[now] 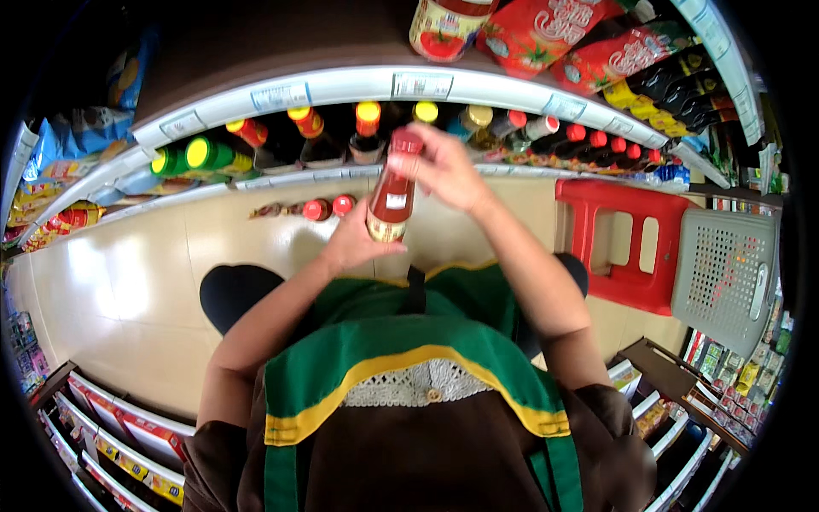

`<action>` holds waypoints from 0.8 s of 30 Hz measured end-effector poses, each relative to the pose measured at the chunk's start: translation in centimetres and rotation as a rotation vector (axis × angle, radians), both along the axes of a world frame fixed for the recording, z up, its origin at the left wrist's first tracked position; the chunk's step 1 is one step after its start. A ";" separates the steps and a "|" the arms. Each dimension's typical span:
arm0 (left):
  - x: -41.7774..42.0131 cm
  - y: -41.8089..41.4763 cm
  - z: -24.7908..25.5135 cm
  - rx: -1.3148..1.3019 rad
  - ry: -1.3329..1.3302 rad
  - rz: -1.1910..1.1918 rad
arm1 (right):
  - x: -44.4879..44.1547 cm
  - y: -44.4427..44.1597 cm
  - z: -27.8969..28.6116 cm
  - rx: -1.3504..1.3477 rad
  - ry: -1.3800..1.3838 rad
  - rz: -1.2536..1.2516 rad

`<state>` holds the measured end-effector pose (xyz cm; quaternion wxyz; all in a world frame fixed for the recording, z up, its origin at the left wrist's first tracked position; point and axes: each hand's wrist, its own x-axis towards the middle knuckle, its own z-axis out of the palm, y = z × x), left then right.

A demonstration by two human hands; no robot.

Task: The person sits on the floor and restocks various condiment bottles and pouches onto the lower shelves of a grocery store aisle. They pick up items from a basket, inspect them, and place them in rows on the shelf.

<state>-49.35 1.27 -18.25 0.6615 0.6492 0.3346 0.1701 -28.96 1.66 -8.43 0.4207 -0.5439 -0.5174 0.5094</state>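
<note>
A glass bottle of red sauce (395, 192) with a red cap is held tilted in front of me, between both hands. My left hand (358, 240) is wrapped around its lower part, by the pale label. With the fingers of my right hand (441, 168) I grip the bottle's neck and cap. Just beyond it, a row of capped bottles (368, 125) stands on a lower shelf, several with yellow or red caps. On the floor left of my hands are two red-capped bottles (329, 207) close together; their bodies are mostly hidden.
A white shelf edge (345, 86) with price tags curves across the front. Above it are a tomato-labelled jar (448, 29) and red pouches (544, 32). To my right stand a red plastic stool (668, 249) and a grey perforated basket (723, 269). More stocked shelves (121, 448) lie behind me.
</note>
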 end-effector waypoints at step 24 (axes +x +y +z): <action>0.0 1.3 10.7 -0.091 -0.284 0.112 | -1.2 0.4 10.1 0.078 0.321 -0.008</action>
